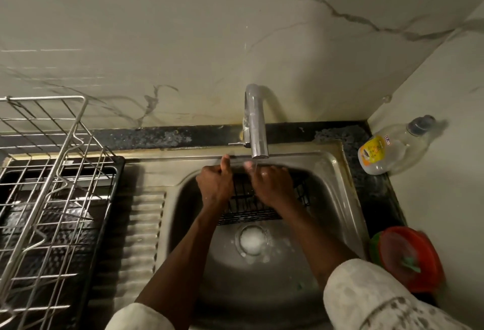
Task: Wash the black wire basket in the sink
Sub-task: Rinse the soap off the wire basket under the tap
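Observation:
The black wire basket (pixel 246 208) leans tilted against the far wall of the steel sink (pixel 337 191), under the chrome faucet (pixel 255 130). A thin stream of water runs from the spout onto my right hand. My left hand (pixel 216 181) grips the basket's upper left rim, thumb raised. My right hand (pixel 272 185) lies over the upper right part of the basket, fingers bent over its top wires. Both hands hide much of the basket. Foam covers the drain (pixel 252 240).
A metal wire dish rack (pixel 49 198) stands on a black tray on the left, beside the ribbed drainboard (pixel 142 235). A clear soap bottle with a yellow label (pixel 387 150) leans in the right corner. An orange lidded container (pixel 410 257) sits on the right counter.

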Demonstrator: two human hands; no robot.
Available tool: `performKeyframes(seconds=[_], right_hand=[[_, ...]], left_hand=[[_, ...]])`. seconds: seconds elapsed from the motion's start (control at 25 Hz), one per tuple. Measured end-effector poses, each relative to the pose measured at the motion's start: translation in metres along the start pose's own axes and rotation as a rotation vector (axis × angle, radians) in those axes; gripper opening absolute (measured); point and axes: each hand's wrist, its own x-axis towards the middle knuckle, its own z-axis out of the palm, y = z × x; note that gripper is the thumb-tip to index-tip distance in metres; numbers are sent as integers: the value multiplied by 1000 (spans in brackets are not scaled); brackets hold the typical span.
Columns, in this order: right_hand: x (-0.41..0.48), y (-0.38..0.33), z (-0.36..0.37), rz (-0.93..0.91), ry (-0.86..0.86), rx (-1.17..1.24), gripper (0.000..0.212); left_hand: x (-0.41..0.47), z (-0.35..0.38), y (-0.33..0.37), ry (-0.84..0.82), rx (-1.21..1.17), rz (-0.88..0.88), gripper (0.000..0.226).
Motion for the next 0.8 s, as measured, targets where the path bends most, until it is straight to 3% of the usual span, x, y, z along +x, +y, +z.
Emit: performKeyframes(seconds=[0.08,0.16,0.28,0.36,0.48,0.64,0.72,0.8], right_hand=[[-2,32,-5,194,-63,-35,69],[-2,38,-5,247,-45,-56,63],[-8,-13,12,108,59,-47,31],[-12,-48,22,15,103,84,27],[-14,-42,19,-104,79,19,41],[-14,38,9,360,-10,22,96],[-15,39,9,422,43,21,102],[-12,1,15,332,124,86,89]], left_hand=[[0,0,-1,-13,-2,-24,56],[-1,0,5,-18,6,-33,51],[-3,-1,23,-20,24,4,49],[-1,-2,25,-26,55,25,52],[-1,-7,9,-17,42,2,55],[-13,-11,5,-55,36,14,46],[-14,-9,18,-76,57,83,48],[-10,-4,29,-93,53,107,47]])
